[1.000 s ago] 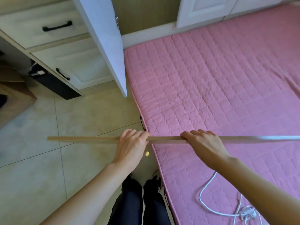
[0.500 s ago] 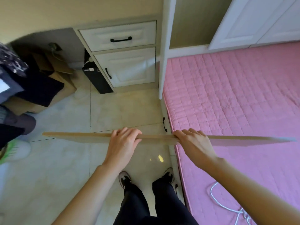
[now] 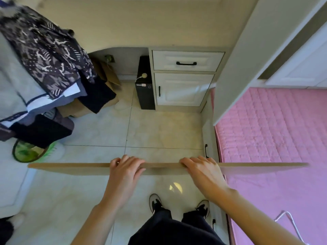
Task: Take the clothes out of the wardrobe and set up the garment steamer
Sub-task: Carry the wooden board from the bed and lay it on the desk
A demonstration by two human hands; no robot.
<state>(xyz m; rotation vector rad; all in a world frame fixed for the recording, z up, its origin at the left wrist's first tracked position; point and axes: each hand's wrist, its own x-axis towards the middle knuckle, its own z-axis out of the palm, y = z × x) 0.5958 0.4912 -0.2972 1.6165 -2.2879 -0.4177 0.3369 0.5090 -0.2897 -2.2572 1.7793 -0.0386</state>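
Observation:
A long, thin wooden board [image 3: 70, 167] is held level and edge-on in front of me, above the tiled floor. My left hand [image 3: 124, 171] grips it near the middle, fingers curled over its top edge. My right hand [image 3: 201, 171] grips it a little further right the same way. The board's right end reaches over the pink mattress [image 3: 269, 138]. Dark patterned clothes [image 3: 47, 57] hang in a heap at the upper left. A white cord [image 3: 290, 225] lies on the mattress at the lower right.
An open white wardrobe door [image 3: 235, 71] stands edge-on at the upper right. Ahead are a white cabinet with drawers [image 3: 184, 78], a black box [image 3: 144, 92] beside it and cardboard boxes [image 3: 109, 75]. A green basket [image 3: 30, 152] sits at left. My shoes [image 3: 155, 202] stand on the tiles.
The view has swung left: the mattress has slid to the right edge, and the hanging clothes and green basket have come into sight. Both hands keep the same grip on the board.

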